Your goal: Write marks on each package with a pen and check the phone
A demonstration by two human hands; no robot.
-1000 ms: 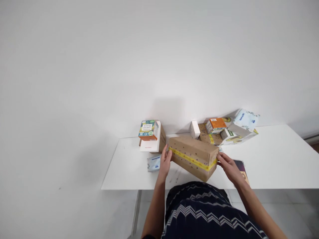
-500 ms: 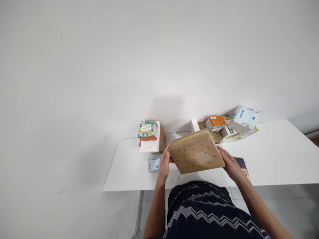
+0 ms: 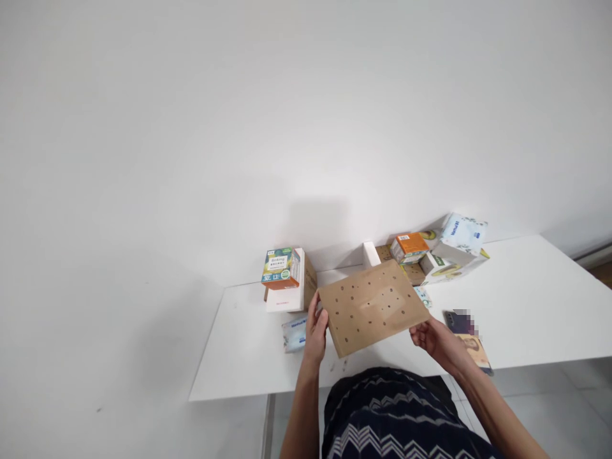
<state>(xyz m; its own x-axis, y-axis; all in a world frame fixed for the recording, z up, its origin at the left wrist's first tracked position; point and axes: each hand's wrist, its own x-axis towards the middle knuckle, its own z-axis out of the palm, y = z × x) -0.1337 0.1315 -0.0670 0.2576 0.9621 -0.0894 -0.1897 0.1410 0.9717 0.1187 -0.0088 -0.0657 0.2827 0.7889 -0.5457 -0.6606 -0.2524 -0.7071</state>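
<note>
A brown cardboard box [image 3: 370, 310] with small dark marks on its face is held up above the white table, its broad side towards me. My left hand [image 3: 316, 330] grips its left edge, thumb on the face and fingers around the side. At the lower right corner, my right hand [image 3: 437, 341] holds the box with curled fingers, partly hidden beneath it. Left of the box, a pale blue tissue pack [image 3: 293, 335] lies on the table near my left hand. A dark phone [image 3: 461, 322] lies to the right of my right hand.
On the white table [image 3: 516, 299], an orange-and-green box [image 3: 281, 268] rests on a white box [image 3: 285, 300] at the left. Behind the held box stand another orange box [image 3: 410, 247], an avocado-print carton [image 3: 447, 271] and a tissue pack [image 3: 462, 236]. A wall rises behind.
The box has tilted, so its broad face shows more fully and its yellow-edged far side is out of sight. My right hand has shifted from its right side to below its lower right corner.
</note>
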